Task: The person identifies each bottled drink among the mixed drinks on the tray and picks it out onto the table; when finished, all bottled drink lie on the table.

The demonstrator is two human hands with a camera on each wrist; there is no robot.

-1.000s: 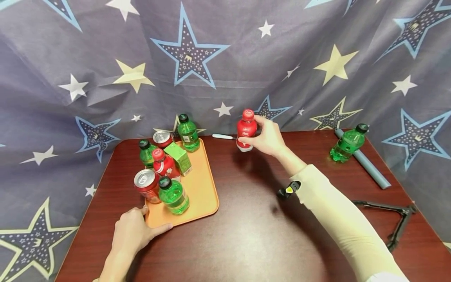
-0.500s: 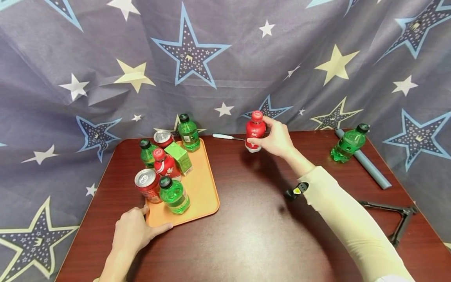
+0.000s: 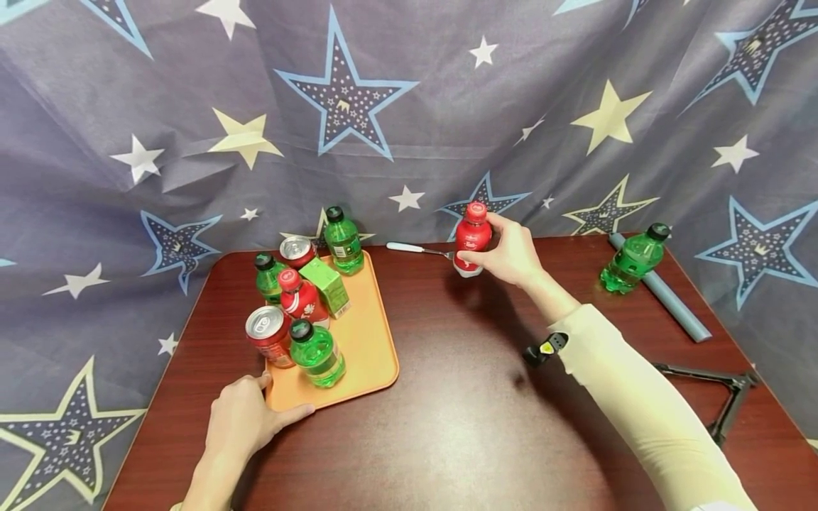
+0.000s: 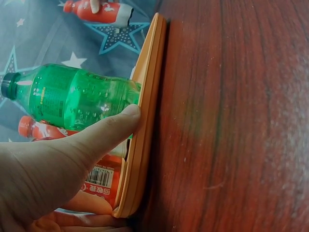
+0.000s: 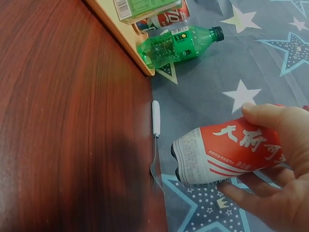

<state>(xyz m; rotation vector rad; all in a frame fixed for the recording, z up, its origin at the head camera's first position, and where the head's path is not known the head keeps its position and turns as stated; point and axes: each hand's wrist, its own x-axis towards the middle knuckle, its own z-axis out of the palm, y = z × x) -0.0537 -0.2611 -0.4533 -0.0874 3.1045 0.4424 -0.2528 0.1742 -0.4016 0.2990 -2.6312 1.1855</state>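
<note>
My right hand (image 3: pixel 516 250) grips a red soda bottle (image 3: pixel 471 243) upright at the back of the table. In the right wrist view the bottle's pale base (image 5: pixel 189 157) shows clear of the tabletop, above a white-handled fork (image 3: pixel 405 248). My left hand (image 3: pixel 241 417) holds the near left corner of an orange tray (image 3: pixel 372 348), its thumb (image 4: pixel 108 128) along the front rim. On the tray stand several green soda bottles (image 3: pixel 317 358), another red bottle (image 3: pixel 303 301), a green carton (image 3: pixel 327 285) and two red cans (image 3: pixel 271 339), one farther back.
Another green bottle (image 3: pixel 633 262) stands at the back right beside a grey-blue bar (image 3: pixel 676 306). A black folding stand (image 3: pixel 728 397) lies near the right edge. A star-patterned curtain (image 3: pixel 396 92) hangs along the table's back edge.
My right hand has carried the red bottle a little to the right, uncovering more of the fork. My left hand and the tray have stayed in place.
</note>
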